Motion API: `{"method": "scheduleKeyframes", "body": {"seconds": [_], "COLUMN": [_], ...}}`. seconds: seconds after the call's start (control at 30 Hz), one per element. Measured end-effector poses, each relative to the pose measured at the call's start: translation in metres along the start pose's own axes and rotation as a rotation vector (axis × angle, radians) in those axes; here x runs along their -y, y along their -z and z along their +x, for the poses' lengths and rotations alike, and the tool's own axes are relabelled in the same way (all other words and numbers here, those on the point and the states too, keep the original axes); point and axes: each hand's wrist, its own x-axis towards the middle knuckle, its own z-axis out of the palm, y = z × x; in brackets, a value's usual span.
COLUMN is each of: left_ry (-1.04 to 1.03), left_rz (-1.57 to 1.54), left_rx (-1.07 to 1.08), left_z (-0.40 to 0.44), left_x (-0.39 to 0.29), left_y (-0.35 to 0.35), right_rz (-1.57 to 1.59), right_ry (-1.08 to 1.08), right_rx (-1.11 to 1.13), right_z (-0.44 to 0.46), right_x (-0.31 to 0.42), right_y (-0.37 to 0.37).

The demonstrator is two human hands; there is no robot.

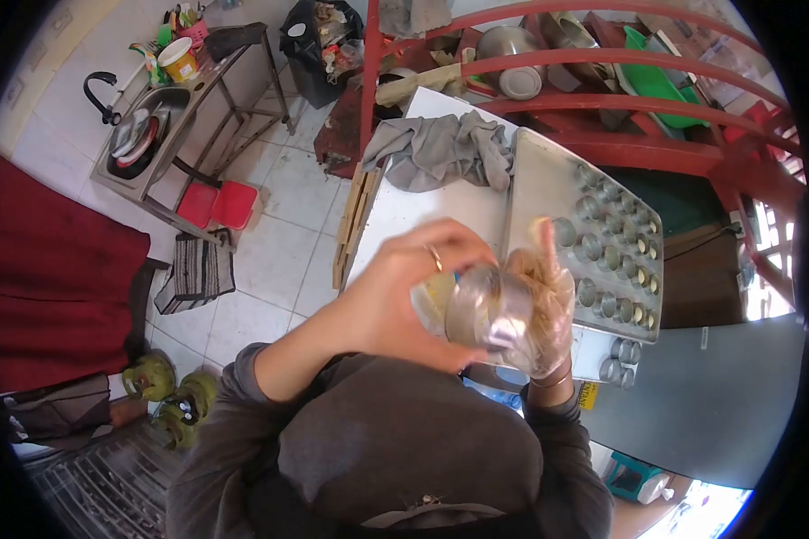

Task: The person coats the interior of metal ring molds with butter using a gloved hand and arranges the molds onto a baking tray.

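Shiny metal ring moulds, seemingly a pair side by side, are held in front of my chest. My left hand, bare with a gold ring on one finger, curves around their left side with thumb and fingers. My right hand wears a clear plastic glove and presses against their right side. Its index finger points up with a pale yellow smear near the tip; its other fingers are partly hidden. Behind the hands lies a large metal baking tray with rows of small ring moulds, some with pale yellow contents.
A grey cloth lies on the white table. Several more ring moulds stand beside the tray's near corner. Red metal rails with bowls behind them border the far side. At the left are a sink and green gas cylinders.
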Motion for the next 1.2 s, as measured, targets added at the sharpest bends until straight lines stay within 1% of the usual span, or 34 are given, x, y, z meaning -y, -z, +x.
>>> {"method": "scheduleKeyframes", "body": {"seconds": [0.03, 0.07, 0.1, 0.17, 0.2, 0.27, 0.33, 0.4, 0.43, 0.5, 0.57, 0.67, 0.73, 0.77, 0.83, 0.87, 0.93, 1.0, 1.03, 1.13, 1.17, 1.2], "left_ry": [0.003, 0.007, -0.014, 0.025, 0.044, 0.033, 0.038, 0.101, 0.131, 0.157, 0.199, 0.283, 0.335, 0.322, 0.283, 0.333, 0.433, 0.431, 0.434, 0.46, 0.434, 0.412], "left_rz": [0.001, 0.004, 0.071, 0.142, 0.177, 0.147, 0.086, 0.088, 0.087, 0.071, 0.057, 0.025, -0.015, -0.032, -0.066, -0.074, -0.092, -0.091, -0.091, -0.126, -0.152, -0.177], "left_rx": [0.01, 0.019, -0.042, -0.135, -0.183, -0.217, -0.234, -0.18, -0.151, -0.156, -0.153, -0.123, -0.093, -0.108, -0.144, -0.137, -0.11, -0.106, -0.106, -0.103, -0.099, -0.096], "left_z": [-0.002, -0.002, 0.0, 0.003, 0.004, 0.004, 0.003, 0.001, 0.0, 0.0, 0.0, -0.003, -0.008, -0.01, -0.008, -0.007, -0.006, -0.012, -0.015, -0.02, -0.02, -0.019], "left_x": [-0.007, -0.012, -0.016, -0.013, -0.011, -0.004, -0.003, -0.007, -0.008, -0.007, -0.004, 0.0, 0.003, 0.006, 0.011, 0.011, 0.008, 0.015, 0.018, 0.02, 0.019, 0.015], "left_y": [-0.004, -0.005, -0.003, 0.005, 0.008, 0.006, 0.0, 0.0, -0.001, 0.0, 0.004, 0.008, 0.004, 0.002, -0.001, 0.0, 0.005, 0.004, 0.003, 0.001, 0.0, 0.001], "right_rz": [-0.096, -0.22, -0.342, -0.463, -0.523, -0.639, -1.014, -1.314, -1.399, -1.57, -1.423, -1.578, -1.583, -1.789, -1.673, -1.605, -1.468, -1.487, -1.643, -1.736, -1.755, -1.693], "right_ry": [0.022, 0.048, 0.075, 0.076, 0.108, 0.171, 0.338, 0.48, 0.494, 0.529, 0.188, 0.229, 0.018, 0.405, 0.088, -0.06, 0.178, 0.397, 0.132, 0.539, 0.647, 0.58], "right_rx": [-0.031, -0.014, 0.004, -0.114, -0.078, -0.003, 0.162, 0.112, 0.108, 0.107, 0.204, 0.443, 0.32, 0.228, 0.182, 0.157, 0.346, 0.443, 0.435, 0.256, 0.27, 0.228], "right_z": [0.003, 0.003, 0.002, -0.004, -0.009, -0.014, -0.003, 0.008, 0.015, 0.027, 0.013, 0.007, 0.01, 0.015, 0.018, 0.02, 0.014, 0.009, 0.01, 0.027, 0.03, 0.028], "right_x": [0.0, -0.003, -0.008, -0.013, -0.013, -0.013, -0.006, 0.005, 0.01, 0.017, -0.013, -0.013, 0.001, 0.008, 0.005, 0.002, -0.017, -0.018, -0.022, -0.006, -0.003, -0.006], "right_y": [0.001, 0.004, 0.011, 0.012, 0.014, 0.025, 0.02, -0.006, -0.008, -0.01, 0.011, 0.006, 0.01, 0.001, 0.0, 0.0, 0.002, -0.006, 0.001, -0.001, 0.001, 0.0]}}
